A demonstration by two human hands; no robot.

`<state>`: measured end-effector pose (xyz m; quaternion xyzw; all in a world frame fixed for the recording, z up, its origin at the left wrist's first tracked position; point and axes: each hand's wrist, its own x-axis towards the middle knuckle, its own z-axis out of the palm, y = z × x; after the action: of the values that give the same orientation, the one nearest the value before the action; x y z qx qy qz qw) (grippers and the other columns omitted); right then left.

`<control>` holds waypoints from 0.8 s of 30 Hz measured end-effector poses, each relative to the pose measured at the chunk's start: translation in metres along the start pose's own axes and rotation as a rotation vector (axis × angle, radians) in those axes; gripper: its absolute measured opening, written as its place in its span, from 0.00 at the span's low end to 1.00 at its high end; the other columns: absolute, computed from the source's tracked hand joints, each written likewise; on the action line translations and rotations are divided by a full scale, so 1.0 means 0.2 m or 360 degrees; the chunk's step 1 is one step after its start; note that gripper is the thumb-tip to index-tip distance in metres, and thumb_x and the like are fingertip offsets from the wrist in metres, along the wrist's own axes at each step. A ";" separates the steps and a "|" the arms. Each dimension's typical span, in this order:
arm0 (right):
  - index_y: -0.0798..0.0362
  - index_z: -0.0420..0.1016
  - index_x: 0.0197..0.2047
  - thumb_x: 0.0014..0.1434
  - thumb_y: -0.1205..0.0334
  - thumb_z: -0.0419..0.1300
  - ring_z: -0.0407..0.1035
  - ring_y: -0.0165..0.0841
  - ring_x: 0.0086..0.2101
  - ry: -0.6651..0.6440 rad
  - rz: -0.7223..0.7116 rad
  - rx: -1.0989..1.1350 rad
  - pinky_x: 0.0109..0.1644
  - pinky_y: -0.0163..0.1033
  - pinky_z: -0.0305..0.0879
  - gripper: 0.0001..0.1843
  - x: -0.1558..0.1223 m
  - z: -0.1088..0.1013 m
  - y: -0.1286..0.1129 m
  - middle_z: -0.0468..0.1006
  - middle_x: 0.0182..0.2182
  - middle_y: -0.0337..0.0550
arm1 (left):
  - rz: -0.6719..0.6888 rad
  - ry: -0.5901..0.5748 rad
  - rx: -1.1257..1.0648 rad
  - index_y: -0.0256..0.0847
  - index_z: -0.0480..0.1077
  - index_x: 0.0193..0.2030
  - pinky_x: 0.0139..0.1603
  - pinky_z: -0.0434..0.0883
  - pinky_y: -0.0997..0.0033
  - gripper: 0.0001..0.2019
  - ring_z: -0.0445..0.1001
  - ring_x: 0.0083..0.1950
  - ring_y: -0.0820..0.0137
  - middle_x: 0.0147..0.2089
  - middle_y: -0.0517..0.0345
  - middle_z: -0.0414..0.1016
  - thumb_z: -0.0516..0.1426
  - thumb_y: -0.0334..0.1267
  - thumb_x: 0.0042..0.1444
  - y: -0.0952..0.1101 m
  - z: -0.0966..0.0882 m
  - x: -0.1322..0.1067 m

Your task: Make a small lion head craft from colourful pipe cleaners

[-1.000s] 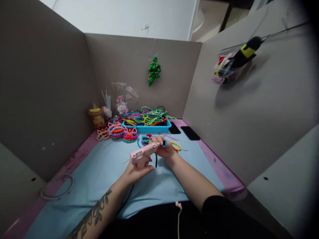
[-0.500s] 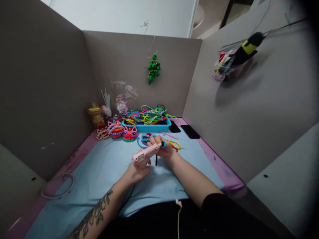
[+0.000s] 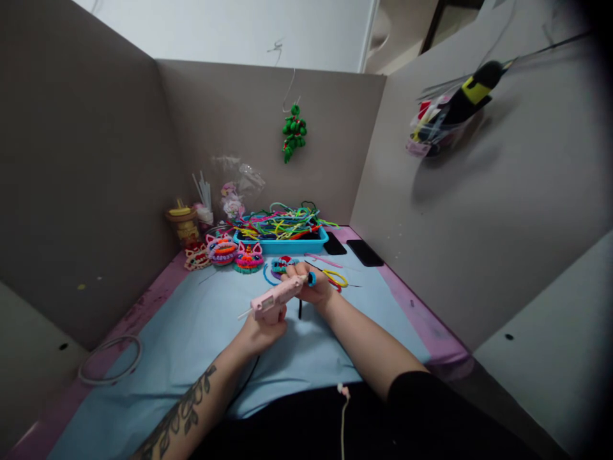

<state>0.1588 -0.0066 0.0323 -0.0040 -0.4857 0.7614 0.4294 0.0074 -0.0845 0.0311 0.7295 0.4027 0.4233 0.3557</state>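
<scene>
My left hand is closed round the grip of a pink glue gun, a white glue stick poking out of its back end. The gun's nozzle points right and meets, or nearly meets, a small blue and black fuzzy piece pinched in my right hand. A black strand hangs below my right hand. Just behind my hands lies a blue, red and purple fuzzy-stem piece, partly hidden. Yellow loops of stem lie to the right of my right hand.
At the back, a blue tray holds many coloured fuzzy stems. Fuzzy animal heads stand to its left. Two black phones lie on the right. A coiled grey cable is at the left. Grey partitions enclose the table.
Almost nothing differs. The glue gun and both hands keep their places, apart from a slight shift of the whole view.
</scene>
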 end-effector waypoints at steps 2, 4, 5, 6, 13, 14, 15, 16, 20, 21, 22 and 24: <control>0.53 0.52 0.15 0.35 0.55 0.68 0.56 0.28 0.22 -0.0038 -0.0017 0.0015 0.28 0.36 0.55 0.25 0.00 0.00 0.00 0.57 0.17 0.35 | 0.0059 -0.0013 0.0094 0.43 0.67 0.54 0.29 0.61 0.72 0.32 0.63 0.30 0.68 0.29 0.59 0.69 0.53 0.29 0.36 -0.01 0.00 -0.01; 0.53 0.53 0.15 0.37 0.56 0.68 0.56 0.28 0.22 -0.0064 -0.0023 0.0022 0.28 0.36 0.54 0.24 0.00 -0.01 0.00 0.57 0.17 0.34 | 0.0061 -0.0023 0.0150 0.42 0.68 0.53 0.29 0.60 0.73 0.31 0.61 0.28 0.70 0.27 0.61 0.66 0.52 0.29 0.37 -0.02 0.00 -0.03; 0.53 0.53 0.15 0.37 0.57 0.67 0.56 0.28 0.23 -0.0064 -0.0020 0.0021 0.28 0.36 0.54 0.23 0.00 -0.01 0.00 0.57 0.18 0.35 | 0.0043 -0.0030 0.0155 0.42 0.68 0.53 0.28 0.60 0.73 0.31 0.60 0.27 0.71 0.26 0.61 0.65 0.52 0.28 0.36 -0.02 0.00 -0.03; 0.53 0.54 0.16 0.38 0.57 0.67 0.56 0.28 0.23 -0.0058 -0.0013 0.0019 0.27 0.36 0.54 0.23 0.00 -0.01 0.00 0.57 0.18 0.35 | 0.0023 -0.0035 0.0148 0.41 0.67 0.53 0.28 0.59 0.73 0.32 0.59 0.26 0.72 0.25 0.62 0.64 0.52 0.28 0.36 -0.03 0.00 -0.03; 0.53 0.57 0.16 0.38 0.57 0.67 0.53 0.28 0.22 -0.0092 -0.0068 0.0055 0.25 0.35 0.51 0.20 0.00 0.01 -0.02 0.57 0.19 0.35 | -0.0008 -0.0063 0.0107 0.42 0.64 0.57 0.26 0.57 0.73 0.36 0.55 0.24 0.75 0.24 0.64 0.61 0.51 0.26 0.35 -0.06 0.02 -0.03; 0.53 0.57 0.16 0.39 0.57 0.67 0.53 0.28 0.22 -0.0104 -0.0077 0.0071 0.25 0.34 0.51 0.19 0.00 0.01 -0.02 0.57 0.19 0.35 | 0.0001 -0.0070 0.0120 0.42 0.63 0.58 0.26 0.57 0.73 0.36 0.55 0.25 0.75 0.25 0.64 0.61 0.51 0.26 0.35 -0.07 0.02 -0.03; 0.53 0.58 0.16 0.38 0.58 0.67 0.53 0.28 0.22 -0.0111 -0.0081 0.0084 0.24 0.34 0.50 0.19 0.00 0.02 -0.02 0.57 0.19 0.35 | 0.0010 -0.0075 0.0132 0.42 0.62 0.58 0.26 0.58 0.73 0.36 0.55 0.25 0.75 0.26 0.64 0.62 0.51 0.26 0.36 -0.07 0.02 -0.03; 0.53 0.58 0.16 0.38 0.58 0.67 0.52 0.28 0.22 -0.0109 -0.0082 0.0094 0.24 0.34 0.50 0.19 0.01 0.02 -0.02 0.57 0.19 0.35 | 0.0022 -0.0089 0.0142 0.41 0.62 0.59 0.26 0.58 0.73 0.37 0.56 0.25 0.75 0.26 0.63 0.62 0.51 0.26 0.36 -0.07 0.02 -0.03; 0.53 0.56 0.15 0.35 0.58 0.69 0.52 0.27 0.21 -0.0029 -0.0078 0.0088 0.23 0.33 0.49 0.22 0.01 0.02 -0.03 0.56 0.18 0.35 | 0.0118 -0.0189 0.0190 0.43 0.57 0.62 0.26 0.60 0.74 0.39 0.57 0.25 0.75 0.29 0.62 0.65 0.51 0.24 0.37 -0.06 0.00 -0.03; 0.53 0.56 0.15 0.34 0.58 0.69 0.52 0.27 0.21 -0.0001 -0.0076 0.0082 0.23 0.33 0.50 0.22 0.01 0.02 -0.03 0.56 0.18 0.35 | 0.0141 -0.0218 0.0205 0.43 0.56 0.62 0.27 0.61 0.74 0.40 0.57 0.26 0.75 0.31 0.61 0.65 0.51 0.24 0.37 -0.06 0.00 -0.03; 0.53 0.56 0.16 0.34 0.58 0.69 0.52 0.27 0.22 0.0020 -0.0078 0.0078 0.23 0.33 0.50 0.23 0.01 0.01 -0.03 0.56 0.18 0.35 | 0.0150 -0.0245 0.0219 0.43 0.55 0.63 0.27 0.61 0.75 0.40 0.58 0.26 0.76 0.32 0.61 0.66 0.51 0.24 0.37 -0.05 -0.01 -0.03; 0.53 0.56 0.16 0.35 0.58 0.70 0.52 0.27 0.22 0.0026 -0.0087 0.0083 0.23 0.32 0.49 0.22 0.01 0.01 -0.03 0.56 0.19 0.35 | 0.0156 -0.0282 0.0225 0.43 0.53 0.64 0.27 0.62 0.75 0.40 0.58 0.27 0.76 0.34 0.60 0.66 0.51 0.23 0.38 -0.05 -0.02 -0.04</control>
<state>0.1600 -0.0064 0.0389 0.0143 -0.4621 0.7618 0.4539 -0.0007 -0.0860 0.0209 0.8061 0.3624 0.3447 0.3162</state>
